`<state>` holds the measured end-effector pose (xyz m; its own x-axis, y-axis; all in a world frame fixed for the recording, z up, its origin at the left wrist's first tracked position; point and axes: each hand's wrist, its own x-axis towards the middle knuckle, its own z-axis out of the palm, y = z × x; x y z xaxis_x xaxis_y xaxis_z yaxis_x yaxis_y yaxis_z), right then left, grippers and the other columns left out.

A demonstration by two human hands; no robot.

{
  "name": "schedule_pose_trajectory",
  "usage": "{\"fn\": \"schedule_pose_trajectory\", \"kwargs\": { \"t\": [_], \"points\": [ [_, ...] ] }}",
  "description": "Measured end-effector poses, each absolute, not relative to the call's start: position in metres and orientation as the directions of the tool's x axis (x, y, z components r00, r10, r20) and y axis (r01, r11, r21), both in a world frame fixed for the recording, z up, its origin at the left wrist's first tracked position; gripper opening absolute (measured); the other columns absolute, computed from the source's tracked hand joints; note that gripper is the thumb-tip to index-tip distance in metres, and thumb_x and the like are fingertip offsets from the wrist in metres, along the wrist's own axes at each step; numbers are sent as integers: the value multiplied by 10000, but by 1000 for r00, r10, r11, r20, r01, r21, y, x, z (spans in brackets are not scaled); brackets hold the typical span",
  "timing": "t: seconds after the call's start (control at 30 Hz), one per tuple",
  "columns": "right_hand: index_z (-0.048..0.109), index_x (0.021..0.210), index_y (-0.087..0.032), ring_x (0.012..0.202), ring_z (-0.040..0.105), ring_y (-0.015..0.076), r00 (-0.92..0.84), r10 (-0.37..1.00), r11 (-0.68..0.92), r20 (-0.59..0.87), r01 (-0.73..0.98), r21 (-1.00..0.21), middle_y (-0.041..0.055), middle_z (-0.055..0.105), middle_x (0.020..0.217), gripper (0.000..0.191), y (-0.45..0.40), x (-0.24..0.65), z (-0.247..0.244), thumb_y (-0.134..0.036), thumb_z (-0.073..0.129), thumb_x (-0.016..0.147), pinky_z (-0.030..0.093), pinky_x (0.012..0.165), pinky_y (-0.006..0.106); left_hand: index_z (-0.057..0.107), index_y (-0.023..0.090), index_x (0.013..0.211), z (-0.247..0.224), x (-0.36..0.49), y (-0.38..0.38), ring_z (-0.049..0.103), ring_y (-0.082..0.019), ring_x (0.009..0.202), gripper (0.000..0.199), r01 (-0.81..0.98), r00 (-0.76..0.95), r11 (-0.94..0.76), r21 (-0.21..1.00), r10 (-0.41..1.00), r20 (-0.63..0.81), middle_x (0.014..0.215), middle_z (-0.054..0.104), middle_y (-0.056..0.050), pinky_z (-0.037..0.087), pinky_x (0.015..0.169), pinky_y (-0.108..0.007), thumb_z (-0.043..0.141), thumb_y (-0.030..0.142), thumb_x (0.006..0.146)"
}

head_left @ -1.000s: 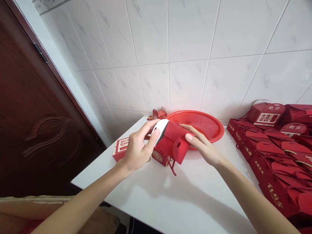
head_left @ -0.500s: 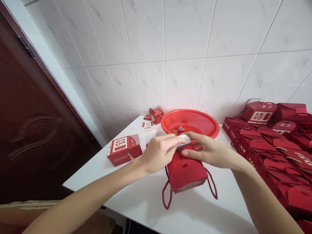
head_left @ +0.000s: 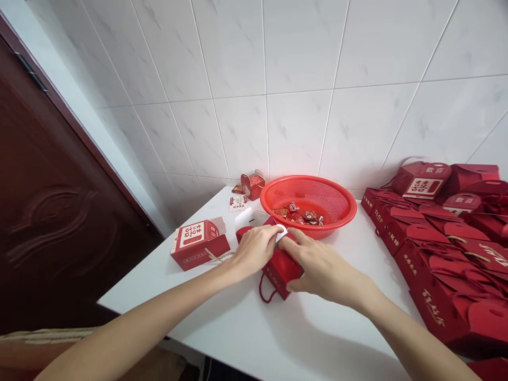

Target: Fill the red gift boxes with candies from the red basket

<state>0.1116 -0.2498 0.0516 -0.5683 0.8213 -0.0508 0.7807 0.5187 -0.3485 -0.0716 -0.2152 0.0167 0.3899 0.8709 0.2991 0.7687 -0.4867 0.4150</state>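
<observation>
A red paper gift box (head_left: 278, 272) with a dark red cord handle (head_left: 266, 290) stands on the white table between my hands. My left hand (head_left: 256, 250) has its fingers closed at the box's top edge, by a white-lined flap (head_left: 281, 230). Around the box's right side, my right hand (head_left: 327, 267) has its thumb low and its fingers at the upper edge. Part of the box is hidden by both hands. Just behind my left hand, another red box (head_left: 243, 231) shows its raised white inside flap.
A red plastic basket (head_left: 341, 209) with wrapped sweets (head_left: 305, 217) stands by the tiled wall. At left lies a red box with a twine handle (head_left: 194, 243). A small red box (head_left: 253, 185) and cards (head_left: 238, 202) sit behind. Many finished-looking red boxes (head_left: 428, 254) crowd the right.
The gift box has gone from tilted toward me to standing more upright, with its near end turned down. My right hand has shifted lower around its side, and the sweets are now more visible.
</observation>
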Motion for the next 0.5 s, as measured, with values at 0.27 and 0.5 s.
{"fn": "schedule_pose_trajectory", "kwargs": {
  "t": [0.27, 0.5],
  "points": [
    [713, 906, -193, 1027, 585, 278, -575, 808, 538, -126, 809, -237, 122, 587, 1105, 207, -250, 107, 50, -383, 632, 900, 452, 797, 359, 750, 201, 1043, 15, -79, -209, 660, -243, 995, 376, 830, 430, -404, 385, 903, 23, 1049, 738, -85, 478, 824, -347, 406, 148, 901],
    [659, 1041, -155, 778, 637, 256, -441, 880, 413, -175, 894, -175, 106, 651, 953, 336, -251, 109, 57, -427, 700, 849, 424, 636, 331, 510, 196, 597, 20, -73, -208, 520, -171, 616, 337, 776, 369, -298, 555, 929, -17, 610, 556, 0, 315, 565, -309, 436, 336, 894]
  ]
}}
